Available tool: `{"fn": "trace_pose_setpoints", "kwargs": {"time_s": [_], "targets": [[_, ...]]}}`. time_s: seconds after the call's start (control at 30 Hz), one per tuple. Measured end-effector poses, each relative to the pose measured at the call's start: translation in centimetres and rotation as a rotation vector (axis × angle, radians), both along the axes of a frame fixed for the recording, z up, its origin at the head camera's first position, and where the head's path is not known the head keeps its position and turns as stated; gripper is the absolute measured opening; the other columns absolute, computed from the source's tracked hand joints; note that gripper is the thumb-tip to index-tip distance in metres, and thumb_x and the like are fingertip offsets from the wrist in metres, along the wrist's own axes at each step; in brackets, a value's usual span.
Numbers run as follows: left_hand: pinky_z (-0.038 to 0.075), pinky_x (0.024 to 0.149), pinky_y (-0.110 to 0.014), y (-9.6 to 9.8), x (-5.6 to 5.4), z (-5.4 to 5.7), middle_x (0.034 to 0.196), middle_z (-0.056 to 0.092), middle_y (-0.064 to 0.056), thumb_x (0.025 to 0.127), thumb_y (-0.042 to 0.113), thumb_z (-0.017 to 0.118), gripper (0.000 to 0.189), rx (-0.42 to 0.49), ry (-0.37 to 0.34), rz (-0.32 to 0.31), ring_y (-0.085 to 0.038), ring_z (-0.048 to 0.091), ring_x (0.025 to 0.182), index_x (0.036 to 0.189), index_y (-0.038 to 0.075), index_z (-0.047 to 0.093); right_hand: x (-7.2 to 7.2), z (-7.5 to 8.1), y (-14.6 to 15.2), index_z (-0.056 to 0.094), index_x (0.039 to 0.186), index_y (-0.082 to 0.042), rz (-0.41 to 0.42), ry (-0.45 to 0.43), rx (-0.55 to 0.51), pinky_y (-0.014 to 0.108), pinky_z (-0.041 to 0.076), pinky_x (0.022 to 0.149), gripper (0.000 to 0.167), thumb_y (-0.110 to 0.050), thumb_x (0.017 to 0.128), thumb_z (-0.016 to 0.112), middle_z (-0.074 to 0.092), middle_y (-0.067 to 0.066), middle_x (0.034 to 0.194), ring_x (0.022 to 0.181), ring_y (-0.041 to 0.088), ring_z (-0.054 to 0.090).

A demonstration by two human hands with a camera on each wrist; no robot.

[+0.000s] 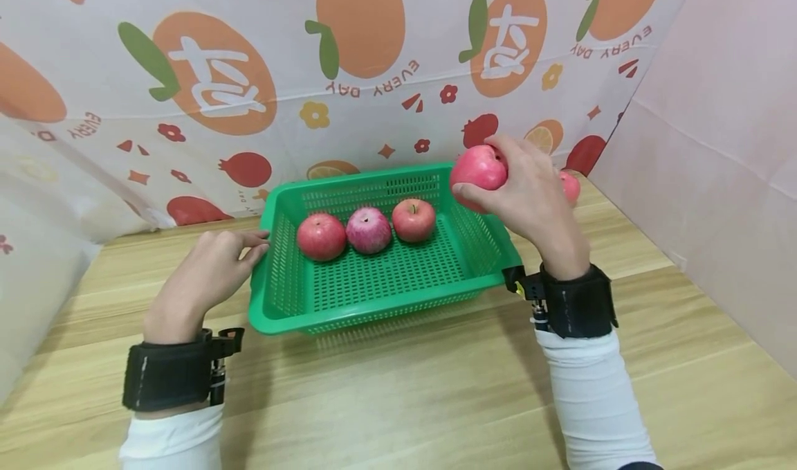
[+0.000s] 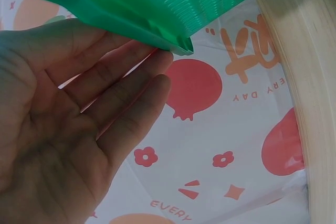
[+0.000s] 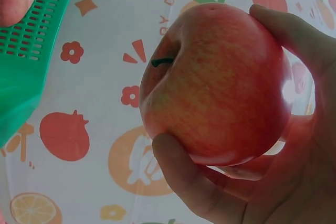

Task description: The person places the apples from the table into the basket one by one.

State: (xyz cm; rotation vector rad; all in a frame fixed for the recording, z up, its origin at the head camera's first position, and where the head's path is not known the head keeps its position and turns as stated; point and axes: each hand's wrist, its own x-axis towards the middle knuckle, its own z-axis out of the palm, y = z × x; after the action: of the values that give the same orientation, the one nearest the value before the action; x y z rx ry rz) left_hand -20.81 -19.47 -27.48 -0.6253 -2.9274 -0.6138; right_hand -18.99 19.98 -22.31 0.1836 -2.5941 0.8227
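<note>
A green plastic basket [image 1: 373, 314] with slotted walls stands on the table in the head view. Inside it, along the far side, sit a red apple [image 1: 321, 237], a purplish streaked apple [image 1: 369, 231] and another red apple [image 1: 414, 221]. My right hand [image 1: 532, 193] grips a further red apple [image 1: 478, 169], raised over the basket's right end; its green stem shows in the right wrist view. At the basket's left end, my left hand [image 1: 208, 269] touches the outer rim with fairly straight fingers [image 2: 131, 114], their tips partly beneath the rim in the left wrist view.
Beyond my right hand, a partly hidden red apple [image 1: 569, 187] lies at the back right of the wooden table [image 1: 398, 401]. A fruit-printed cloth [image 1: 280, 55] hangs behind the basket, and a pale wall [image 1: 716, 145] borders the right side.
</note>
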Motion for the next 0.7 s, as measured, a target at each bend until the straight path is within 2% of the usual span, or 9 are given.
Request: {"fn": "trace_pose_setpoints", "kwargs": {"time_s": [0.3,0.6,0.7], "targets": [[0.030,0.046,-0.029,0.0,0.0,-0.1,0.122,0.062,-0.036,0.098,0.002,0.063,0.031,0.002,0.011,-0.005,-0.018,0.035,0.050,0.120,-0.021,0.062,-0.4,0.3,-0.6,0.056,0.138,-0.009,0.032,-0.013,0.026,0.061,0.041,0.095,0.070,-0.045,0.083,0.078,0.056,0.016,0.133,0.121,0.038,0.048],[0.030,0.046,-0.030,0.1,-0.1,0.1,0.121,0.063,-0.035,0.098,0.002,0.063,0.031,-0.007,0.034,-0.008,-0.019,0.036,0.051,0.119,-0.020,0.063,-1.1,0.4,-1.1,0.055,0.140,-0.008,0.052,-0.036,0.050,0.057,0.052,0.088,0.072,-0.045,0.083,0.080,0.055,0.018,0.133,0.119,0.038,0.050],[0.031,0.046,-0.030,0.1,-0.1,0.1,0.121,0.063,-0.035,0.098,0.002,0.063,0.031,-0.008,0.033,-0.005,-0.019,0.038,0.052,0.119,-0.020,0.063,-1.2,0.5,-1.3,0.053,0.141,-0.008,0.061,-0.055,0.063,0.058,0.052,0.088,0.074,-0.045,0.083,0.079,0.054,0.019,0.133,0.120,0.038,0.049]]}}
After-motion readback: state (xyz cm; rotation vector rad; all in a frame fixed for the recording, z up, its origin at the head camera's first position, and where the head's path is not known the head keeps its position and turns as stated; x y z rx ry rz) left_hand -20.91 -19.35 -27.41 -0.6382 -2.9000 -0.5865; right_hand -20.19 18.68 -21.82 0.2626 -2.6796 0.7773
